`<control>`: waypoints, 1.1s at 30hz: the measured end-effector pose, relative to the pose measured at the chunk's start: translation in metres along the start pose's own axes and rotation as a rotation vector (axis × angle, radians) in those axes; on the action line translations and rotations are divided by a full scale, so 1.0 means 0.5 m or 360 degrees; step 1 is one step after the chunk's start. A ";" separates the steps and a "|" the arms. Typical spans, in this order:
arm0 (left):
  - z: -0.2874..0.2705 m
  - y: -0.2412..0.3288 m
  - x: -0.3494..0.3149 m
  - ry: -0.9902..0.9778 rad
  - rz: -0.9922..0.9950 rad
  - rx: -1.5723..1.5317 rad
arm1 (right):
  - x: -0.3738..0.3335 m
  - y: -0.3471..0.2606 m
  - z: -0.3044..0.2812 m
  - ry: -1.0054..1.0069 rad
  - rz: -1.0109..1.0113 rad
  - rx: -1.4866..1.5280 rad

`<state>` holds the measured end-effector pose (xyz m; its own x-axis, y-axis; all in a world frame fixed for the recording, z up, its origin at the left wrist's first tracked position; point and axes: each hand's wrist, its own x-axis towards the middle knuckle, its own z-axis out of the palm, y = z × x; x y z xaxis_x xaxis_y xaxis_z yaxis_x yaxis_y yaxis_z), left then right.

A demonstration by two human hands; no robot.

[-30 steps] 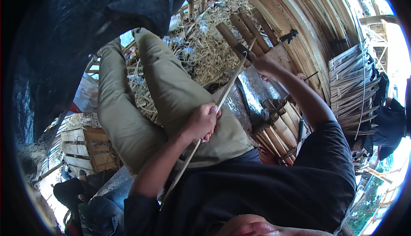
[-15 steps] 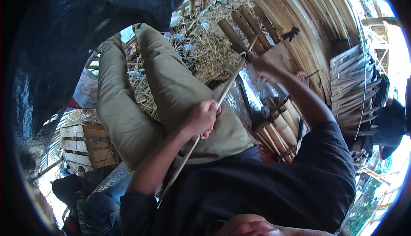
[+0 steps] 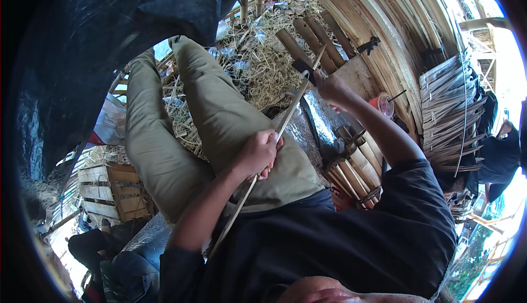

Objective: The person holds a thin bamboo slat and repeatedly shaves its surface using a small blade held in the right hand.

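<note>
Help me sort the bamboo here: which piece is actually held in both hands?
The long thin strip, slanting across the lap, gripped by left hand and right hand; the thicker pieces lie untouched.

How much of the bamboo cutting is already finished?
Some looks done: thin shavings litter the ground, and a bundle of finished strips leans at the right. In hand now: the left hand grips a long bamboo strip across the lap, while the right hand holds a dark tool at its far end. Left: thick bamboo pieces beside the right leg look uncut.
</note>
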<state>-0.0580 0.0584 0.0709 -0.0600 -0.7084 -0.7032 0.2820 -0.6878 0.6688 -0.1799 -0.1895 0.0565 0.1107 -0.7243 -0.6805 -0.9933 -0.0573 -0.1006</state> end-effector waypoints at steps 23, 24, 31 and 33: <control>0.003 -0.006 -0.007 -0.0005 0.0001 -0.0056 | -0.015 0.000 0.002 -0.0052 -0.0018 -0.0057; 0.000 -0.006 -0.006 -0.0024 0.0065 -0.0064 | 0.004 0.008 -0.018 -0.0094 -0.0008 -0.0108; 0.000 0.001 -0.009 0.0022 0.0051 -0.0005 | -0.023 -0.002 0.004 0.0039 0.0049 0.0060; -0.002 -0.009 -0.008 -0.0015 0.0089 -0.0029 | 0.015 0.013 -0.032 0.0011 0.0053 0.0023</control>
<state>-0.0581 0.0646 0.0704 -0.0527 -0.7471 -0.6626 0.3029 -0.6443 0.7023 -0.1860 -0.2064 0.0623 0.0770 -0.7303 -0.6787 -0.9958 -0.0231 -0.0881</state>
